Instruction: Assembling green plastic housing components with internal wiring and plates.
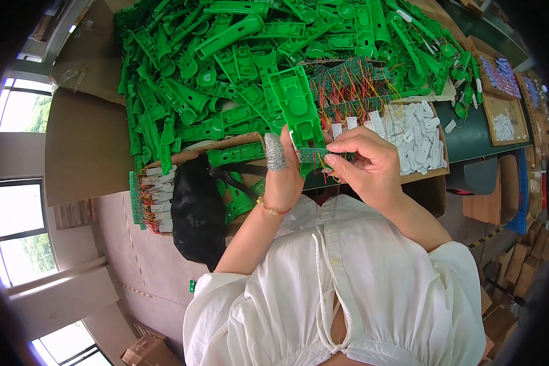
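My left hand (283, 186) is closed round the lower end of a green plastic housing half (296, 100), its hollow side facing up. Grey tape covers the thumb, and a thin beaded bracelet circles the wrist. Between thumb and fingers, my right hand (372, 168) pinches a small green circuit board (311, 155) with red and yellow wires. That board lies across the lower end of the housing; whether it is seated there I cannot tell. The left fingers are mostly hidden behind the housing.
A large heap of green housings (183, 85) fills the bench's far side. Wired circuit boards (354, 85) lie behind my right hand, beside a box of white plastic pieces (416, 137). More wired boards (155, 198) and a black mesh bag (196, 210) are at the left.
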Tool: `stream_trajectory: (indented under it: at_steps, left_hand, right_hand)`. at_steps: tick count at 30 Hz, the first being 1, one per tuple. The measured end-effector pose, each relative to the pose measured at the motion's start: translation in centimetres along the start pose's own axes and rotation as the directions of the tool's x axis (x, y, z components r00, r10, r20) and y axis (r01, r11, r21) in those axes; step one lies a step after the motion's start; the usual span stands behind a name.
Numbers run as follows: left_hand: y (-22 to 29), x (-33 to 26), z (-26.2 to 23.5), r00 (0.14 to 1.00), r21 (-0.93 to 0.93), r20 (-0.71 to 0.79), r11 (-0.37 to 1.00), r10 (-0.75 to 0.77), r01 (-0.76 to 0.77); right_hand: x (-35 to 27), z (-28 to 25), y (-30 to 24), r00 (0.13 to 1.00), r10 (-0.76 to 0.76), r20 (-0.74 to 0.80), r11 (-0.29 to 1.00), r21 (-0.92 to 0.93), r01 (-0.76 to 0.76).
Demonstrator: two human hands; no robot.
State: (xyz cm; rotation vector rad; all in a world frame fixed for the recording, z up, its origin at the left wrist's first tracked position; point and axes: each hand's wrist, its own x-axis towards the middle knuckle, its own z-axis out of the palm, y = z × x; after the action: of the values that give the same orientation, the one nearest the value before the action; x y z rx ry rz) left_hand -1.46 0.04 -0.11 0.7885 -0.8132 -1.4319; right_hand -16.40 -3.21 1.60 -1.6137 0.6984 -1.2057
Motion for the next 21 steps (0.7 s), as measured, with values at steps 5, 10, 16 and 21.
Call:
stream_trajectory:
  at_steps: [5, 10, 16, 21]
  left_hand:
    - [-0.5, -0.1, -0.4, 0.999, 0.020, 0.027, 0.999, -0.026, 0.025]
    - [-0.6, -0.3, -0.3, 0.997, 0.107, -0.016, 0.992, -0.071, 0.072]
    - [-0.4, -0.4, -0.2, 0.995, 0.095, 0.064, 0.993, -0.073, 0.067]
    - [-0.6, -0.5, 0.2, 0.984, -0.049, 0.055, 0.984, -0.171, 0.174]
  right_hand:
    - [-0.2, -0.4, -0.1, 0.995, 0.101, 0.009, 0.994, -0.047, -0.101]
    - [0.4, -0.9, -0.6, 0.984, 0.138, 0.111, 0.981, -0.155, -0.121]
    - [0.2, -0.4, 0.1, 0.976, 0.217, 0.024, 0.976, 0.031, -0.217]
    - [0.2, -0.8, 0.6, 0.899, 0.434, 0.062, 0.890, 0.128, -0.438]
